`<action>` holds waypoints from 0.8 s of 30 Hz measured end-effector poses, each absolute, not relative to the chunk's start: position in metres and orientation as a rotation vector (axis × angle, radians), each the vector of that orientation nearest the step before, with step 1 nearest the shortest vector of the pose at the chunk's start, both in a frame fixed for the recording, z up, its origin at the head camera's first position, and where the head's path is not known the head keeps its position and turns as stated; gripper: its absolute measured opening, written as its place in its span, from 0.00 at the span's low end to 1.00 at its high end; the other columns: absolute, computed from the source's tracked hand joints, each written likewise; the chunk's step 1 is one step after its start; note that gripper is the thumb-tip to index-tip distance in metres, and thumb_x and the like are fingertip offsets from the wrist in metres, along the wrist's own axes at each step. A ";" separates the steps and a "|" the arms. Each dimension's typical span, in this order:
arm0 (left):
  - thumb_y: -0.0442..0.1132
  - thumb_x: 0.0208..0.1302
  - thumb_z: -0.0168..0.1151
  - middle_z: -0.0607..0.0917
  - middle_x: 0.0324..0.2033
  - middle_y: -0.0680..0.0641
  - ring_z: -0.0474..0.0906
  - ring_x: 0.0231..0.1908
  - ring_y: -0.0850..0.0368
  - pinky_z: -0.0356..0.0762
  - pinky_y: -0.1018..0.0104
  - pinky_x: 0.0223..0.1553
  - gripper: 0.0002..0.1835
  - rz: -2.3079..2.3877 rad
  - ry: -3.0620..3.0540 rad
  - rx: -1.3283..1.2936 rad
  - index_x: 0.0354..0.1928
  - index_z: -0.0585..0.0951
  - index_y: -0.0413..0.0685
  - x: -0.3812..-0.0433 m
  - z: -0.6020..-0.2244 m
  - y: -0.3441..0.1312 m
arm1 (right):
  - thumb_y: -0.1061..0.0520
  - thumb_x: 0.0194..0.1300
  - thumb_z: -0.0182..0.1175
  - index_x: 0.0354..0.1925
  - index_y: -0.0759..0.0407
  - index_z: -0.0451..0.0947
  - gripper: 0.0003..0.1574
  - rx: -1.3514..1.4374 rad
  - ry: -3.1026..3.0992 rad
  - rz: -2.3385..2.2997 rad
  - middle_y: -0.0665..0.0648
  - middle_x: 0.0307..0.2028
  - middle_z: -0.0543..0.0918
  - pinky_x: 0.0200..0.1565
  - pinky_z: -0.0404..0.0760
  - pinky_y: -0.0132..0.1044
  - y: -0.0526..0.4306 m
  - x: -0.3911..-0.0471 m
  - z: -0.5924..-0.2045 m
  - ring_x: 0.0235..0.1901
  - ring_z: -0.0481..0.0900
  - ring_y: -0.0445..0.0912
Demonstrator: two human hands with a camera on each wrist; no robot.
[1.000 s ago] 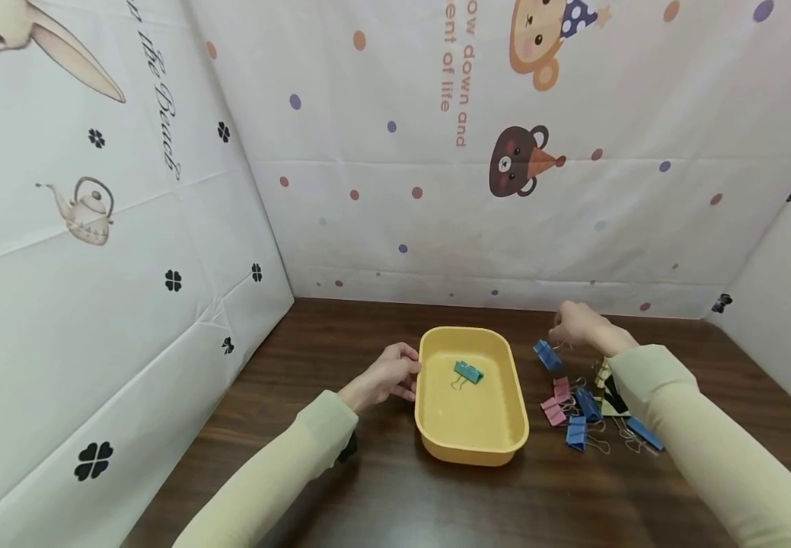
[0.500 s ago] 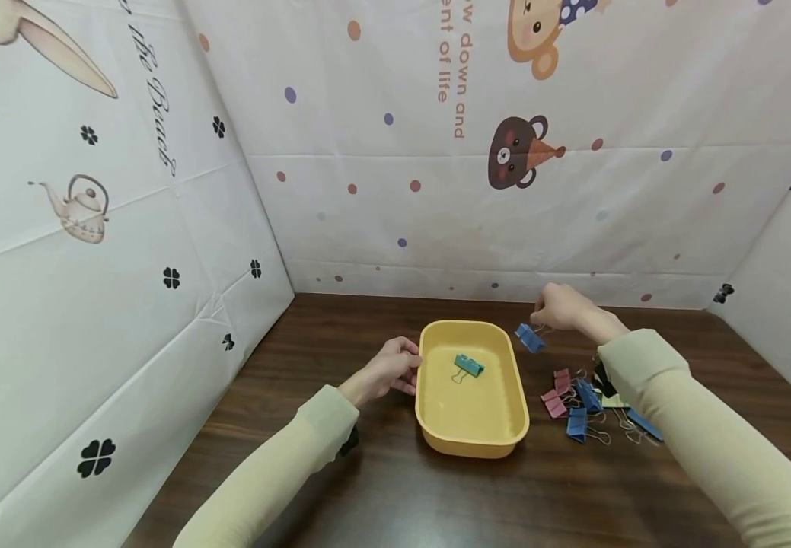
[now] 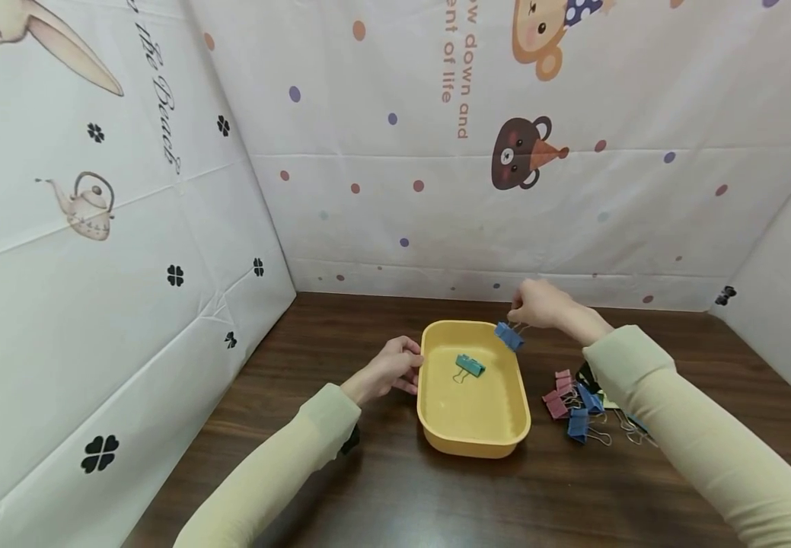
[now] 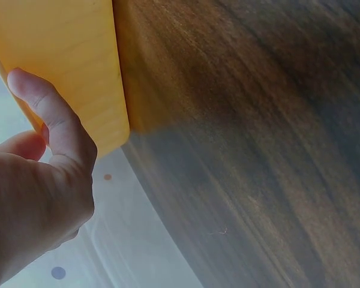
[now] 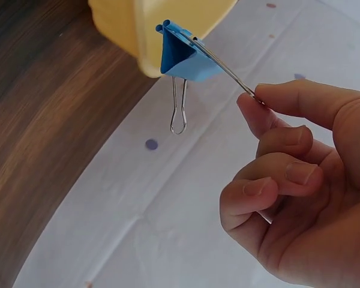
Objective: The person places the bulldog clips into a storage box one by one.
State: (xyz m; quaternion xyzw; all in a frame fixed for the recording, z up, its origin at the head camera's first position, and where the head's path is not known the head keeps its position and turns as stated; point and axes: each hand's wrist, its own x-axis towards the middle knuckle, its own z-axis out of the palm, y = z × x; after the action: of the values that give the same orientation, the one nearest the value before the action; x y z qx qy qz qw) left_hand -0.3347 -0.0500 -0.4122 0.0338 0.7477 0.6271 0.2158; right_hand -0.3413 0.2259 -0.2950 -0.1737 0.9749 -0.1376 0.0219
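Observation:
A blue binder clip hangs from my right hand, above the right far rim of a yellow plastic bin. The right wrist view shows the thumb and forefinger pinching one wire handle of that clip, while its other handle dangles free. My left hand holds the bin by its left rim; in the left wrist view its digits lie on both sides of the edge. Inside the bin lies one teal binder clip.
Right of the bin, pink clips, blue clips and others lie in a loose pile on the dark wooden table. My right forearm covers part of the pile. A printed white sheet stands behind the table.
My right hand has carried the blue binder clip up and leftward, from beside the pile to above the bin's rim. The left hand has stayed on the bin.

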 end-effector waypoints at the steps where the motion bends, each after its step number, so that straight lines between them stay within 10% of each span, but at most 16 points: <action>1: 0.33 0.69 0.51 0.76 0.30 0.42 0.74 0.20 0.56 0.82 0.67 0.20 0.16 1.738 2.071 0.094 0.56 0.66 0.36 -0.335 -0.412 -0.050 | 0.60 0.61 0.56 0.11 0.49 0.58 0.26 -0.549 3.015 -0.427 0.46 0.10 0.56 0.20 0.51 0.30 0.223 -0.341 -0.295 0.14 0.50 0.39; 24: 0.33 0.69 0.51 0.76 0.27 0.44 0.74 0.19 0.56 0.82 0.66 0.19 0.15 1.729 2.055 0.084 0.55 0.66 0.37 -0.340 -0.412 -0.050 | 0.60 0.59 0.58 0.14 0.53 0.71 0.18 -0.722 2.952 -0.333 0.45 0.11 0.63 0.18 0.55 0.28 0.170 -0.332 -0.307 0.14 0.57 0.38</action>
State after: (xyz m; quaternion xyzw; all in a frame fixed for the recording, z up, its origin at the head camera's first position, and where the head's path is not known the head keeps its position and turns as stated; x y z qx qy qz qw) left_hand -0.3397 -0.0504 -0.4123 0.0304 0.7453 0.6268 0.2254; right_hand -0.3322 0.1700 -0.3066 -0.2360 0.9647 -0.1088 0.0423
